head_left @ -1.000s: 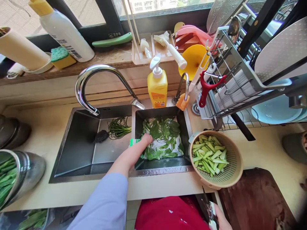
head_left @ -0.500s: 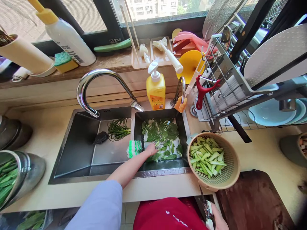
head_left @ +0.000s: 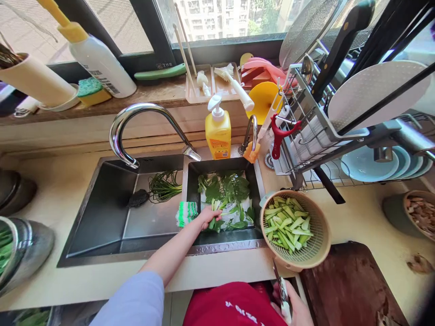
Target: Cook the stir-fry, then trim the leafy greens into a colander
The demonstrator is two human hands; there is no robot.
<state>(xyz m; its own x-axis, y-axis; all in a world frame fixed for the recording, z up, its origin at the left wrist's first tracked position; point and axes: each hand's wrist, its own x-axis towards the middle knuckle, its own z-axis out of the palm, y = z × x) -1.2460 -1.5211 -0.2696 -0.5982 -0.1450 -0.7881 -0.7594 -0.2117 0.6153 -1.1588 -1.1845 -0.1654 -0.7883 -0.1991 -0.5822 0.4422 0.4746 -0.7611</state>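
In the right sink basin, my left hand (head_left: 208, 216) is closed on a small bunch of leafy greens (head_left: 215, 206), the pale stems at its fingers. More loose leafy greens (head_left: 231, 188) lie in the water around it. Low at the right, in front of the counter edge, my right hand (head_left: 297, 305) is wrapped around a slim dark-bladed tool with a whitish handle (head_left: 284, 296), its blade pointing up. Whether it is a knife or scissors I cannot tell. Above it stands a beige colander (head_left: 321, 231) with cut pale-green stem pieces (head_left: 288, 222).
The left basin (head_left: 149, 226) holds thin green stalks (head_left: 165, 186) and a dark scrubber (head_left: 138, 198). A green-striped cloth (head_left: 186, 213) hangs on the divider. The faucet (head_left: 136, 108), yellow soap bottle (head_left: 218, 131) and dish rack (head_left: 306, 136) stand behind; a cutting board (head_left: 353, 280) lies right.
My left hand has lifted slightly and drawn left, now with a bunch of greens in its fingers. My right hand keeps its hold, the tool turned a little. The camera view has shifted slightly.
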